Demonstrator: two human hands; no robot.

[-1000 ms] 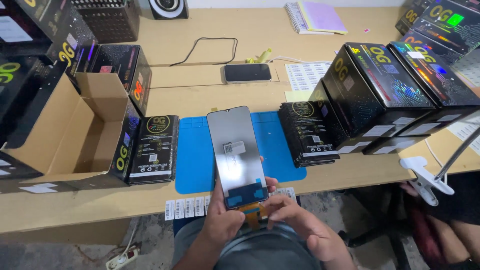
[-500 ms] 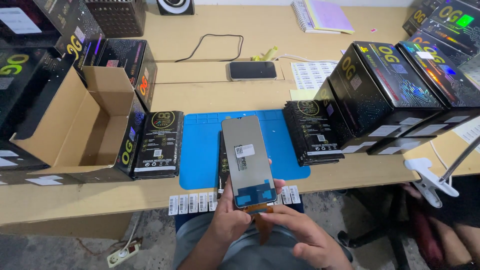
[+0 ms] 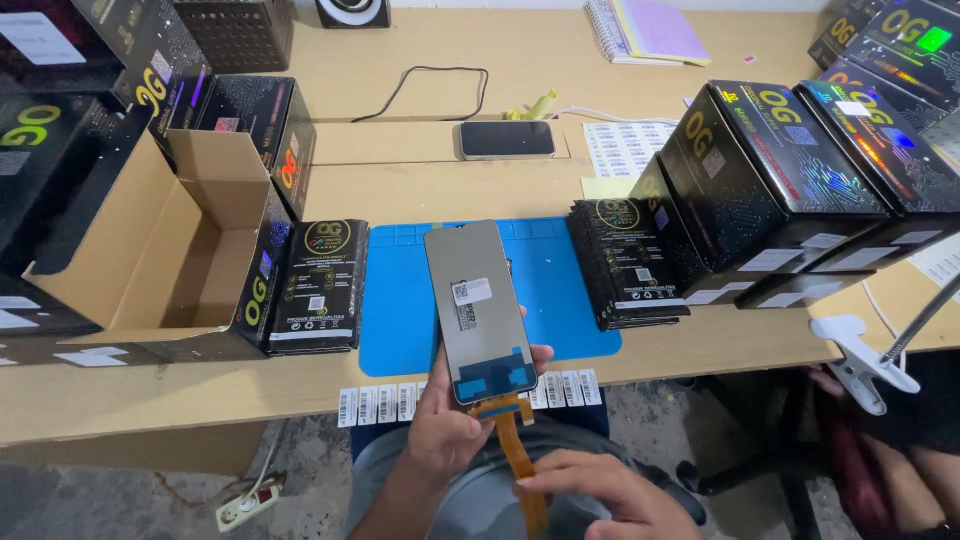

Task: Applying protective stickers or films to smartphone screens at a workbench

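A wooden counter is carrying a blue mat at its near edge. Black boxes are lying left of the mat, a stack of them right. An open carton is sitting far left. A phone, cable and notebook are lying behind.

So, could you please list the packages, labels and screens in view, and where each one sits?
Replacement screen panel: grey rectangle in left hand, white sticker.
Phone: dark, flat behind the blue mat.
Open box: left, brown inside.
Black boxes: right, slanted row.
Barcode strip: white, table's front edge.
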